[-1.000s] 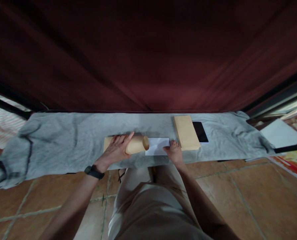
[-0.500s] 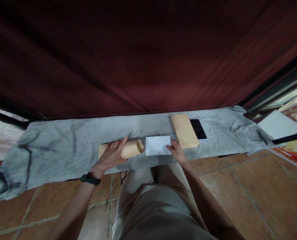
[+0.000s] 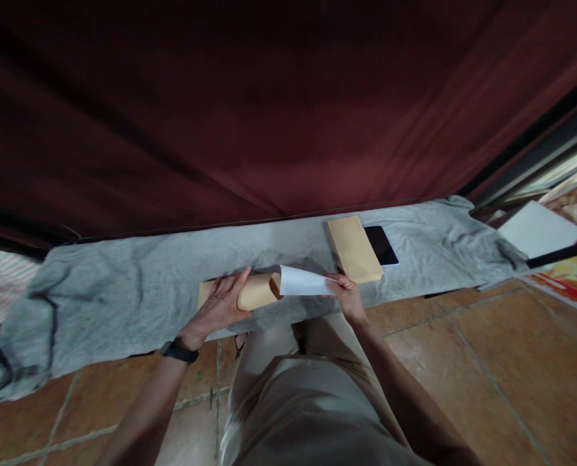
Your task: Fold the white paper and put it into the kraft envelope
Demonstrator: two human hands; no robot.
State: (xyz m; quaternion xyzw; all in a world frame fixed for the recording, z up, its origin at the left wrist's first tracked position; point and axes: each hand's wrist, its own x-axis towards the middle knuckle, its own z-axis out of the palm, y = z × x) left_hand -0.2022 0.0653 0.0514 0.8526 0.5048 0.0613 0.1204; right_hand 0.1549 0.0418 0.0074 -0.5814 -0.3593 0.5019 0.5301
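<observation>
A brown envelope (image 3: 250,292) is pressed down on the grey cloth (image 3: 123,291) by the left hand (image 3: 219,304), whose fingers (image 3: 235,283) are spread flat across its middle; the hand is laid open on it rather than closed around it. The envelope's mouth, bulged open, lies just beyond the fingertips on the side toward the right hand. A white sheet of paper (image 3: 302,283) is pinched at its near corner between thumb and fingers of the right hand (image 3: 349,296), and its far end is seen at the envelope's mouth; whether it is already inside cannot be told.

Just past the right hand, on the side away from the envelope, a stack of brown envelopes (image 3: 353,248) is laid on the same cloth, almost touching the knuckles. Beside that stack, further out, a dark phone (image 3: 381,244) is placed face up. Nothing is seen between the two hands except the sheet itself. Behind both grips a dark red curtain (image 3: 288,110) is hung down to the cloth's far edge. On the left wrist a black watch (image 3: 178,352) is worn. Below the hands a tiled floor (image 3: 487,362) is visible.

The envelope's long axis is laid across the view, running from the left hand toward the right hand, with the open end pointed at the sheet. The sheet is held along the same line, slightly lifted at the pinched end.
</observation>
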